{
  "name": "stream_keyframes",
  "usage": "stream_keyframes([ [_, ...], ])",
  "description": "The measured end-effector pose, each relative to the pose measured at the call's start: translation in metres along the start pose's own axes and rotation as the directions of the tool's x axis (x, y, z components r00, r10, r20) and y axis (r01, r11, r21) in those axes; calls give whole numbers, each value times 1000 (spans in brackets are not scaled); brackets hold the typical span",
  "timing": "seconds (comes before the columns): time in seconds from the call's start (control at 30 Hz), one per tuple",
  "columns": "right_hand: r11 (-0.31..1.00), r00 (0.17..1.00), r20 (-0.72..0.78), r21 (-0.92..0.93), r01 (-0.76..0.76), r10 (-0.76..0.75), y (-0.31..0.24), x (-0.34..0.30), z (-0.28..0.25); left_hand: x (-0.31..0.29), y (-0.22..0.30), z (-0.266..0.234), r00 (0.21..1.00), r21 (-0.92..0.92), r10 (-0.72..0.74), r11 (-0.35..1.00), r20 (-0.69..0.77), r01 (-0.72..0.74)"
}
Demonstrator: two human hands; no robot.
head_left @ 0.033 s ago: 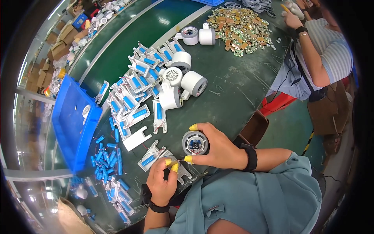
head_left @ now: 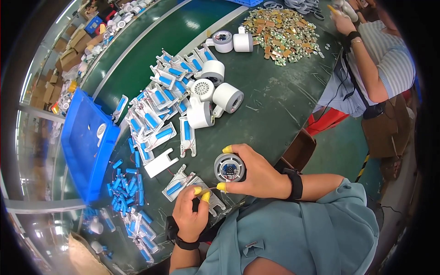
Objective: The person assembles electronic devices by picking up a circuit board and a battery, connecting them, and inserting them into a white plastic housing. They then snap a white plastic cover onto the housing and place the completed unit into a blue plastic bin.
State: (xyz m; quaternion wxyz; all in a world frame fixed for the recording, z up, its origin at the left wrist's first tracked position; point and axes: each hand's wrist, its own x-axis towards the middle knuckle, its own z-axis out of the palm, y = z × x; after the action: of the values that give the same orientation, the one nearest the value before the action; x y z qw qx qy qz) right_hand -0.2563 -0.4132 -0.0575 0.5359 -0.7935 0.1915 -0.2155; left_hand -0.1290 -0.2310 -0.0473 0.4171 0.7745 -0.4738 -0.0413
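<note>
My right hand grips a round white-and-grey fan housing by its sides, thumb and fingertip in yellow finger cots. Its open end faces up, showing a small blue circuit board with a display. My left hand, also in yellow cots, is pinched on a thin wire that runs toward my right thumb. Beneath and beside the left fingertips lie white plastic handle shells, one carrying a blue battery cell. Where the wire ends is hidden by the fingers.
Left of my hands lie a blank white shell, piled shells with batteries and loose blue cells. A blue tray stands beyond. Farther off are assembled housings and heaped circuit boards. A co-worker sits at right.
My hands, the fan housing and the wire stay in place. The co-worker's hand at the top right has shifted slightly.
</note>
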Motion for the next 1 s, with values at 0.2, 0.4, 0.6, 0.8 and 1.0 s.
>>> stream_keyframes([
  [0.2, 1000, 999, 28, 10, -24, 24, -3, -1, 0, -1, 0, 0, 1000, -23, -15, 1000, 21, 16],
  [0.4, 1000, 1000, 18, 2, -12, 12, 0, -1, -2, -5, -6, 5, 993, -107, -108, 988, 44, 112],
  [0.6, 999, 999, 51, 48, -21, 19, 4, 2, 0, -6, -10, -2, 976, -214, -167, 957, 143, 195],
  [0.8, 943, 956, 271, 274, -187, 111, -6, -2, -3, -7, 7, -26, 948, -603, -109, 749, 298, 275],
  [1.0, 886, 772, 631, 312, -342, 76, -12, -2, 0, -25, 31, -114, 889, -709, -394, 557, 233, 433],
])
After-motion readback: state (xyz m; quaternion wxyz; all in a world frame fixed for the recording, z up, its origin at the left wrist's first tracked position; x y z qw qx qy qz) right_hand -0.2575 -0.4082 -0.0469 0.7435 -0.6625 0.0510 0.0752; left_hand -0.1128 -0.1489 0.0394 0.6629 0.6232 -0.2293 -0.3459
